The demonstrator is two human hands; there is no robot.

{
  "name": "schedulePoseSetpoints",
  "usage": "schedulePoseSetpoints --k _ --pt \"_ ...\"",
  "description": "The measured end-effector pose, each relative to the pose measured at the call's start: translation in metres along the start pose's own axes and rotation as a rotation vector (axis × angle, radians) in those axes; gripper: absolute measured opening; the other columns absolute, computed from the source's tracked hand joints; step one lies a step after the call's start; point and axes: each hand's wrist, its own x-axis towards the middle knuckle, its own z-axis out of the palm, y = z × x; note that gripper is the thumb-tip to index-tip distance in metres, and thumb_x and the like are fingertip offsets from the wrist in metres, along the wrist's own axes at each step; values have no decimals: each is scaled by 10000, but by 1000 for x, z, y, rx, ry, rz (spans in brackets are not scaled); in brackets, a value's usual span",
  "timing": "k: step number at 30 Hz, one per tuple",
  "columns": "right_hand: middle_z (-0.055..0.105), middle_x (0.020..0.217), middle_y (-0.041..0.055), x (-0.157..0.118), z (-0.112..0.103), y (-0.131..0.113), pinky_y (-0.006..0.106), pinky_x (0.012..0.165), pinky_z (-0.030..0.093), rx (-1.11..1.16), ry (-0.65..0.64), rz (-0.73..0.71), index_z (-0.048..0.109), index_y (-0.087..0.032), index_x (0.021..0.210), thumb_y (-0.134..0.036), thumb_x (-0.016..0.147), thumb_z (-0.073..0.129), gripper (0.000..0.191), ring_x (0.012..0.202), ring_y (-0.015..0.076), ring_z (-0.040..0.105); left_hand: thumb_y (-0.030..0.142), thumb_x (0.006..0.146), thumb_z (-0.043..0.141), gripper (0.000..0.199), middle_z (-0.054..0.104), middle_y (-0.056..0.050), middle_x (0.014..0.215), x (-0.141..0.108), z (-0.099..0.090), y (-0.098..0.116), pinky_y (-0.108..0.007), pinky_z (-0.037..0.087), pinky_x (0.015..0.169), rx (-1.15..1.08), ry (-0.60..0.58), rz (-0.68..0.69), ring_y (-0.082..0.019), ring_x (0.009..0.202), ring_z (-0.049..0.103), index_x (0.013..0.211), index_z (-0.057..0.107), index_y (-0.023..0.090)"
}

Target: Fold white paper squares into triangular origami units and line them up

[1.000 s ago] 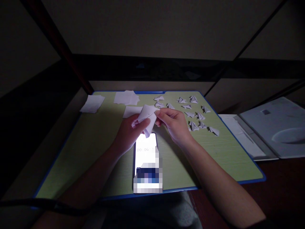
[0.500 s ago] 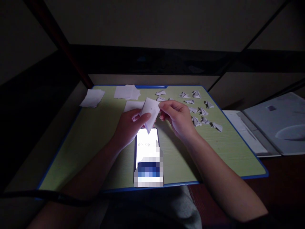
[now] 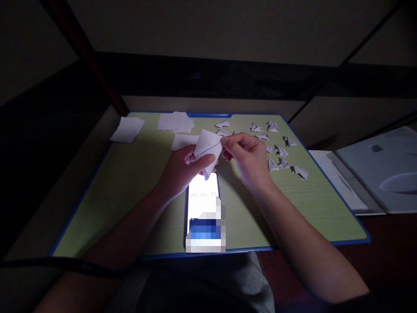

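A pale, dimly lit panelled wall (image 3: 208, 32) crossed by a dark band stands beyond the far edge of a light-green, wood-grained table (image 3: 107, 191) with a blue rim. Right of the table lies a large, flat, grey-white open case (image 3: 387, 169), with an oval shape on its raised panel.

Over the middle of the table are the person's two bare hands. The left hand (image 3: 182, 167) is closed on a folded white paper piece (image 3: 205, 145), its thumb flat across the front and its fingers mostly hidden behind. The right hand (image 3: 249, 154) pinches the same piece at its right-hand corner between thumb and forefinger. The piece is held tilted above the table's centre, one point hanging down.

At the middle of the table's near edge lies a bright, dark-framed smartphone (image 3: 198, 206) reading 00:06:35, its lower part pixelated. A stack of white square papers (image 3: 127, 129) sits at the table's far left corner, a spread of white paper squares (image 3: 174, 121) near the far edge, and a white paper sheet (image 3: 182, 140) just behind the left hand. Smallest are about a dozen pointed, folded white paper figures (image 3: 281, 151), scattered over the table's far right part.
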Motion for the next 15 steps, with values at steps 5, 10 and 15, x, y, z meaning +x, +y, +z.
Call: schedulePoseSetpoints --k 5,10,15 --pt "642 581 -25 0 -1 2 238 486 435 47 -11 39 674 -192 644 -257 746 743 139 488 78 536 357 759 763 362 754 -119 829 1 -2 -4 -301 558 570 -56 40 0 -211 684 725 974 689 74" --pt "656 605 -23 2 -4 3 239 477 418 60 -54 83 697 -196 678 -275 750 750 119 489 79 539 354 799 736 329 766 -129 835 2 -4 -5 -258 518 521 -17 61 -9 -189 630 722 950 708 63" --pt "672 633 -13 4 -6 3 241 469 395 54 -91 134 689 -193 674 -328 738 771 170 487 79 532 370 796 734 329 772 -113 816 2 -4 -3 -238 538 509 -5 84 -19 -189 637 734 943 715 76"
